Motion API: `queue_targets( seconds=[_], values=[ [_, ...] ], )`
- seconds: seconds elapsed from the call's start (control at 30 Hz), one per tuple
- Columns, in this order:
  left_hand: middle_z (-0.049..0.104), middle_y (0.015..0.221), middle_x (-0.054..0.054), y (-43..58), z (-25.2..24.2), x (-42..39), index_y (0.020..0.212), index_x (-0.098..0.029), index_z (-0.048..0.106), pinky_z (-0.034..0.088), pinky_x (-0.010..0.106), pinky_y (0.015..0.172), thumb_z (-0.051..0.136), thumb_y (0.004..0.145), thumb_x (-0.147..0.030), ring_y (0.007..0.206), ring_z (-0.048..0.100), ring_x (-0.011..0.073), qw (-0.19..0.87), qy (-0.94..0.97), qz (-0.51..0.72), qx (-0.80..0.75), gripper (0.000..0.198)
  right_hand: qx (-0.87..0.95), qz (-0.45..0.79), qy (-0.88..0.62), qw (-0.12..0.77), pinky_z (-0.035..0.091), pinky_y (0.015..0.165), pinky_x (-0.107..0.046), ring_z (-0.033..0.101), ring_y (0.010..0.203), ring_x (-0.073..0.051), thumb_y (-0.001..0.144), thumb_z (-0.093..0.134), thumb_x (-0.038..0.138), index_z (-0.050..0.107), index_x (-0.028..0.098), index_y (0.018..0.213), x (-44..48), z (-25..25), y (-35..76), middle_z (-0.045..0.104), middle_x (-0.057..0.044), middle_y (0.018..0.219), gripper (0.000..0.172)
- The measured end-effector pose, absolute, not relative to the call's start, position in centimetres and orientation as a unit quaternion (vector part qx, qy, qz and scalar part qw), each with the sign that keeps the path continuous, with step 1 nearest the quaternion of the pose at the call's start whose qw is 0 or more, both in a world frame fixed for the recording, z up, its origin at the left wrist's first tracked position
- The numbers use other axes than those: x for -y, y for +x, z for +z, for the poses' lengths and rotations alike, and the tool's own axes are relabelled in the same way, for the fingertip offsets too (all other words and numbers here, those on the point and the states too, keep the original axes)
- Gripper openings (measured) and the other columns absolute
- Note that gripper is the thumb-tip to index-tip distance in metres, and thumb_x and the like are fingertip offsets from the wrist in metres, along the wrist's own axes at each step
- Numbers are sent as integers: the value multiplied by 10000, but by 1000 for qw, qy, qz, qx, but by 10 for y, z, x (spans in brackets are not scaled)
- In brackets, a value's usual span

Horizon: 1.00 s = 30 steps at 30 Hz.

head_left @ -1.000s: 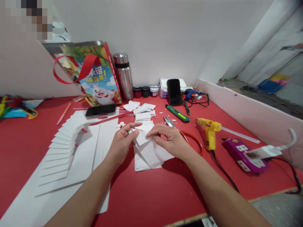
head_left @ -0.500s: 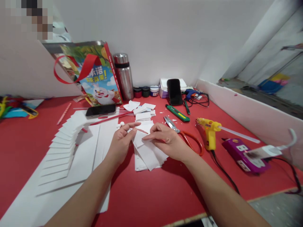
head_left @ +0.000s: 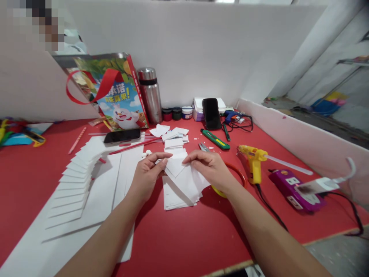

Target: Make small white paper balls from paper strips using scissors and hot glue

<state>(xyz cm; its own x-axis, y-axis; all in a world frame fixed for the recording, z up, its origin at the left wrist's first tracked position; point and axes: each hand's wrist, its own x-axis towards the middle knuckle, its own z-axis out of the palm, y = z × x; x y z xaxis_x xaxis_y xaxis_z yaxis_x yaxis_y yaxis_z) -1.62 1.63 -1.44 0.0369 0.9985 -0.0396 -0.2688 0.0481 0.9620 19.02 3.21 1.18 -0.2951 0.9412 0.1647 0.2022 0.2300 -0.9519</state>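
Between both hands is a small piece of white paper (head_left: 175, 166) with a folded, pointed flap facing down. My left hand (head_left: 150, 169) pinches its left edge between thumb and fingers. On the opposite edge, my right hand (head_left: 209, 169) pinches it with thumb and index finger. Under it lies a stack of white paper sheets (head_left: 176, 198), partly covered by the held piece. Scissors (head_left: 204, 147) lie just beyond my right hand, which hides their middle; an orange handle shows past the wrist. A yellow curved edge (head_left: 218, 192) peeks out below that wrist.
A stepped white card model (head_left: 72, 181) stands on white board at left. Behind are a gift bag (head_left: 121, 96), a steel flask (head_left: 151, 96), paint jars (head_left: 177, 113) and phones. At right lie a green cutter (head_left: 215, 139), yellow glue gun (head_left: 254, 163) and purple power strip (head_left: 296, 190).
My right index finger has moved off the middle of the paper to its right edge. The paper now lies flatter between both hands, its pointed flap showing. The view has shifted slightly.
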Motion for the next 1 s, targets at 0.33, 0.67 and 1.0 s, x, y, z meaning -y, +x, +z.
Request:
queue_targets(
  seconds=[0.33, 0.67, 1.0],
  values=[
    [746, 781, 34, -7, -3, -8, 1063, -171, 743, 523, 220, 608, 767, 796, -326, 652, 655, 135, 529, 473, 522, -473, 310, 649, 432, -504, 372, 389, 570, -246, 515, 651, -124, 662, 831, 332, 596, 188, 771, -33, 9, 180, 598, 17, 726, 297],
    [759, 794, 37, -21, -12, -14, 957, -178, 797, 614, 259, 597, 803, 767, -295, 601, 718, 157, 588, 473, 494, -431, 224, 554, 620, -410, 374, 437, 574, -244, 600, 613, -124, 718, 819, 339, 709, 193, 910, -34, 13, 197, 689, 7, 725, 266],
    [774, 730, 44, -22, -3, -11, 870, -169, 817, 608, 227, 648, 810, 739, -197, 602, 735, 158, 654, 425, 524, -342, 134, 574, 625, -346, 401, 445, 701, -244, 629, 781, -130, 803, 679, 160, 812, 233, 893, -34, 10, 206, 758, -21, 895, 177]
  ],
)
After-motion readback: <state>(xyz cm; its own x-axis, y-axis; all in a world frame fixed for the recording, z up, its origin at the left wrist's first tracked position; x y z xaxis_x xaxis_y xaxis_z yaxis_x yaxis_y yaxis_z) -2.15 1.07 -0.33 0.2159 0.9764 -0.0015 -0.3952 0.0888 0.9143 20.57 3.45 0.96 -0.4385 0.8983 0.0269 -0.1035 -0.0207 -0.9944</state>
